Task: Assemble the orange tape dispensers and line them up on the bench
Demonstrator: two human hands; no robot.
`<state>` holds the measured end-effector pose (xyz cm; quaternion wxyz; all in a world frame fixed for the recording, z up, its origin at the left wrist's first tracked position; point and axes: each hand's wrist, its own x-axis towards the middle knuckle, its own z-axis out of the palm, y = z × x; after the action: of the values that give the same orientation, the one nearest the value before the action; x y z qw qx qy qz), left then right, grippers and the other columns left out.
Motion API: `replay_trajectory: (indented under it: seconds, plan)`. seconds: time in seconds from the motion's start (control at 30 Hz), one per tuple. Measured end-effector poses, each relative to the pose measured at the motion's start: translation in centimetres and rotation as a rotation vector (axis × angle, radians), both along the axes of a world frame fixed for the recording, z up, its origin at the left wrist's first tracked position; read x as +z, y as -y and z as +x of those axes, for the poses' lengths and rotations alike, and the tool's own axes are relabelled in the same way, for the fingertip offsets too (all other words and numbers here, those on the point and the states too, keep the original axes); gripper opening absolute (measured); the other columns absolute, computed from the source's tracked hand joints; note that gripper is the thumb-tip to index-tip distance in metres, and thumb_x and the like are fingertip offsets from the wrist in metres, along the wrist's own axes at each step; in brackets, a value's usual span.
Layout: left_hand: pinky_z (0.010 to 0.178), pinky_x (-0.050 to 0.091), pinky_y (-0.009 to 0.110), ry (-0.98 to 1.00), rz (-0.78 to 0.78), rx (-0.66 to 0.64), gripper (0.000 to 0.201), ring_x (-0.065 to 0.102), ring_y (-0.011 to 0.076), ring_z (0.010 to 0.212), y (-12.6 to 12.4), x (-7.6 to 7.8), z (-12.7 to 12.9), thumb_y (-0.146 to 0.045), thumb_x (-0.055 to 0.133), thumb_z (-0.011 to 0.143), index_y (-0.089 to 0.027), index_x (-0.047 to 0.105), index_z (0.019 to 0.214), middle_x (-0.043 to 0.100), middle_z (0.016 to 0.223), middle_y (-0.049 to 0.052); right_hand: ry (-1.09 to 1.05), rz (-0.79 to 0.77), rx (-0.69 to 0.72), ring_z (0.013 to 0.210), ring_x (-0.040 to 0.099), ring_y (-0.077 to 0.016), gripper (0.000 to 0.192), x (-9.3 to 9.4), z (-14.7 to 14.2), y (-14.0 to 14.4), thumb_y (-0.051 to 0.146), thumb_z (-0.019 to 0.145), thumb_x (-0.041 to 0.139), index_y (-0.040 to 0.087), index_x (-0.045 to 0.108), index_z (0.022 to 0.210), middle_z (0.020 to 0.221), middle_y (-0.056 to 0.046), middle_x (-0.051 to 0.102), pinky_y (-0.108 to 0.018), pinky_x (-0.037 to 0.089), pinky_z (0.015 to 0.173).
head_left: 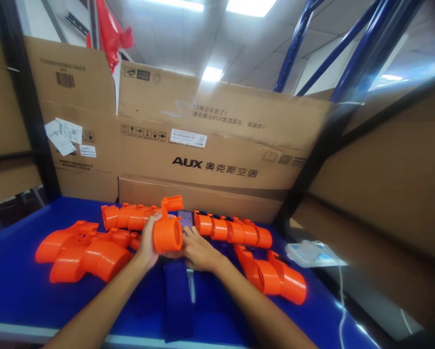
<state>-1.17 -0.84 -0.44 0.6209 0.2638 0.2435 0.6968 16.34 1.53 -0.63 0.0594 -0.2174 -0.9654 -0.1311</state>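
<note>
Both my hands hold one orange plastic tube part [167,233] above the blue table [17,286]. My left hand [147,242] grips its left side, and my right hand [197,250] supports it from the right and below. A small orange piece [172,202] sticks up from the part's top. A row of orange tube parts [128,216] lies behind to the left, another row [234,230] to the right. A phone [185,217] with a lit screen lies just behind the held part.
Larger orange curved shells lie at left [83,252] and right [275,276]. Cardboard boxes [217,145] wall the table's back and right side. A white device [304,252] with a cable sits at the right edge. Black shelf posts [24,97] stand at left.
</note>
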Motion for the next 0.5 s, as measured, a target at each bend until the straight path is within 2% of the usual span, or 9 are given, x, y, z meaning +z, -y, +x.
replay_trajectory:
  seconds: [0.13, 0.3, 0.4, 0.5]
  plan:
    - [0.062, 0.051, 0.027, -0.049, 0.044, -0.038, 0.032, 0.067, 0.02, 0.067, 0.3, 0.0, 0.2, -0.037, 0.067, 0.07, -0.01, 0.07, 0.084, 0.074, 0.079, 0.008, 0.024, 0.011, 0.009, 0.109, 0.039, -0.028, 0.03, -0.6, -0.1, -0.1, 0.017, 0.083, 0.062, 0.026, 0.072, 0.109, 0.114, -0.011, 0.062, -0.038, 0.03, 0.087]
    - [0.058, 0.048, 0.026, -0.087, 0.071, -0.053, 0.031, 0.063, 0.0165, 0.062, 0.2, -0.3, 0.2, -0.038, 0.065, 0.071, -0.01, 0.068, 0.084, 0.073, 0.08, 0.007, -0.058, 0.01, 0.049, 0.107, 0.043, -0.0255, 0.018, -1.4, 0.0, -0.5, 0.016, 0.088, 0.058, 0.024, 0.071, 0.096, 0.109, -0.007, 0.068, -0.037, 0.031, 0.085]
    - [0.062, 0.05, 0.027, -0.096, 0.075, -0.046, 0.03, 0.065, 0.0176, 0.066, -0.1, -0.6, 0.3, -0.037, 0.067, 0.07, -0.011, 0.066, 0.084, 0.072, 0.081, 0.007, -0.213, 0.016, 0.038, 0.1, 0.048, -0.0235, 0.018, -2.0, 0.6, -0.7, 0.018, 0.093, 0.053, 0.021, 0.07, 0.09, 0.101, -0.008, 0.069, -0.036, 0.034, 0.084]
    - [0.064, 0.05, 0.027, -0.08, 0.073, -0.01, 0.031, 0.064, 0.0161, 0.065, -0.3, -0.7, 0.4, -0.035, 0.072, 0.066, -0.014, 0.063, 0.088, 0.07, 0.078, 0.002, -0.514, -0.026, 0.007, 0.092, 0.053, -0.0222, 0.019, -2.1, 1.4, -0.9, 0.021, 0.095, 0.049, 0.019, 0.068, 0.098, 0.095, -0.009, 0.069, -0.035, 0.039, 0.081]
